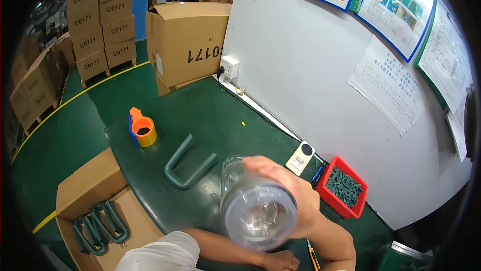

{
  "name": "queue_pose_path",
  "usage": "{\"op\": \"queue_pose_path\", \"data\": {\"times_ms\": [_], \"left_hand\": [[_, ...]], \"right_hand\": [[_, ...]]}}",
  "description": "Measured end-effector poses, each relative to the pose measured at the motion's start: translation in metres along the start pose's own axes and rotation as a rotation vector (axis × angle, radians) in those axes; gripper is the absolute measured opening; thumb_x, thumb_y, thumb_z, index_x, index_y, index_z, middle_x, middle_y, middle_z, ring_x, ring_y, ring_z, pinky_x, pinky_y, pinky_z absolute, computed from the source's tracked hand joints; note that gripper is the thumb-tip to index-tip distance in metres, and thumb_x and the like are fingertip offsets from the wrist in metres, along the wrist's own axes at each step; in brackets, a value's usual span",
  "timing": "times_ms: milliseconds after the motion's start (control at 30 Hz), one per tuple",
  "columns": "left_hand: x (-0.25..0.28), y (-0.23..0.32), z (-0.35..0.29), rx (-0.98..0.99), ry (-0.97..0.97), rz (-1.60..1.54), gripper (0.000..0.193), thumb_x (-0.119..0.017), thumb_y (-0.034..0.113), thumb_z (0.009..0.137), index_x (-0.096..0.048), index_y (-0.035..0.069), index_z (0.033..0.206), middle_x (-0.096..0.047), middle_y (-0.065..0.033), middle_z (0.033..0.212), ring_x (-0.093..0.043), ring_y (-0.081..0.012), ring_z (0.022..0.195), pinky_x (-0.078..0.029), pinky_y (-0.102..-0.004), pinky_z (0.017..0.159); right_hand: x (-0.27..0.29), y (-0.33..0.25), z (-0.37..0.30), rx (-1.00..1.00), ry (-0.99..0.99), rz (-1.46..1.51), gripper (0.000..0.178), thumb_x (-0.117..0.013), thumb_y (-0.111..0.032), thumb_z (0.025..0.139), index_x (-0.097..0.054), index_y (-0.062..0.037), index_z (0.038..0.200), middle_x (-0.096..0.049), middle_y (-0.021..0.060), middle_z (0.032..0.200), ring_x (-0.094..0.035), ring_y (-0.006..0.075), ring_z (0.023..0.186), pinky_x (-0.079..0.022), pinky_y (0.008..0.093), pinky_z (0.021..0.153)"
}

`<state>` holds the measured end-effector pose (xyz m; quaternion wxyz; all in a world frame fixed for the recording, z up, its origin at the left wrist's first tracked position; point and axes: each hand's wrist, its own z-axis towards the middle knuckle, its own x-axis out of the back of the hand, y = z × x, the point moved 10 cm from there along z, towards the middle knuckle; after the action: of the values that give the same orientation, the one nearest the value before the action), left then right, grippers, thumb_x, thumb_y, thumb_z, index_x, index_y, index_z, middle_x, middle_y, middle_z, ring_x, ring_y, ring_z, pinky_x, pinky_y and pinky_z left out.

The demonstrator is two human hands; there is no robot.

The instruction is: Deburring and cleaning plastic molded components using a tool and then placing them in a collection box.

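My right hand is wrapped around a clear plastic bottle, lifted off the green table with its round end facing the camera. My left hand lies on the table at the lower edge with fingers curled and nothing seen in it; its forearm comes out of a white sleeve. A yellow-handled knife lies just right of that hand. A dark green U-shaped handle lies flat on the table, left of the bottle.
An orange and blue tape dispenser stands at the table's left edge. By the white wall sit a red bin of small green parts, a small white device and a blue pen. An open carton holding green handles stands lower left; stacked cartons stand behind.
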<state>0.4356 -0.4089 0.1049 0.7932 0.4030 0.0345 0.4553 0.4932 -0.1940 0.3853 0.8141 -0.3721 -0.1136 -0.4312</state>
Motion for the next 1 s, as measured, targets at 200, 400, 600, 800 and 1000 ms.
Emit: {"op": "queue_pose_path", "data": {"times_ms": [200, 400, 600, 800, 1000], "left_hand": [[0.016, 0.0, -0.009, 0.085, -0.003, 0.015, 0.005, -0.057, 0.006, 0.067, -0.054, 0.009, 0.064, -0.047, -0.0038, 0.064, -0.051, -0.0204, 0.06, -0.043, -0.0335, 0.056], [0.019, 0.003, -0.007, 0.105, -0.031, 0.004, 0.005, -0.057, 0.006, 0.067, -0.054, 0.008, 0.064, -0.047, -0.0044, 0.065, -0.051, -0.0214, 0.06, -0.043, -0.0341, 0.056], [0.024, -0.001, -0.005, 0.115, -0.054, -0.001, 0.005, -0.056, 0.006, 0.067, -0.054, 0.008, 0.064, -0.048, -0.0049, 0.065, -0.052, -0.0224, 0.06, -0.042, -0.0347, 0.056], [0.027, -0.006, -0.002, 0.133, -0.068, 0.006, 0.005, -0.056, 0.005, 0.067, -0.053, 0.008, 0.064, -0.049, -0.0055, 0.065, -0.052, -0.0234, 0.06, -0.042, -0.0353, 0.056], [0.029, -0.011, -0.003, 0.166, -0.072, 0.012, 0.005, -0.055, 0.005, 0.067, -0.053, 0.007, 0.063, -0.05, -0.0061, 0.066, -0.052, -0.0244, 0.061, -0.042, -0.0359, 0.056]], "right_hand": [[-0.003, -0.043, 0.005, 0.032, -0.041, 0.036, 0.046, -0.064, 0.001, 0.08, -0.041, 0.0052, 0.12, -0.051, 0.0342, 0.119, -0.055, 0.051, 0.105, -0.046, 0.0588, 0.086], [0.012, -0.07, 0.007, 0.26, 0.01, -0.171, 0.042, -0.06, 0.005, 0.079, -0.039, 0.0041, 0.115, -0.051, 0.0345, 0.118, -0.056, 0.0515, 0.102, -0.048, 0.0587, 0.082], [0.024, -0.087, 0.012, 0.394, 0.019, -0.364, 0.048, -0.064, 0.002, 0.077, -0.037, 0.0006, 0.116, -0.051, 0.0309, 0.114, -0.059, 0.0481, 0.097, -0.05, 0.0574, 0.08], [0.028, -0.105, 0.015, 0.457, 0.138, -0.514, 0.066, -0.077, -0.007, 0.07, -0.035, -0.0034, 0.12, -0.052, 0.0266, 0.116, -0.06, 0.0455, 0.097, -0.052, 0.0539, 0.079], [0.043, -0.122, 0.013, 0.607, 0.245, -0.473, 0.043, -0.072, 0.001, 0.07, -0.048, 0.0049, 0.105, -0.058, 0.0314, 0.105, -0.062, 0.047, 0.093, -0.053, 0.0527, 0.079]]}}
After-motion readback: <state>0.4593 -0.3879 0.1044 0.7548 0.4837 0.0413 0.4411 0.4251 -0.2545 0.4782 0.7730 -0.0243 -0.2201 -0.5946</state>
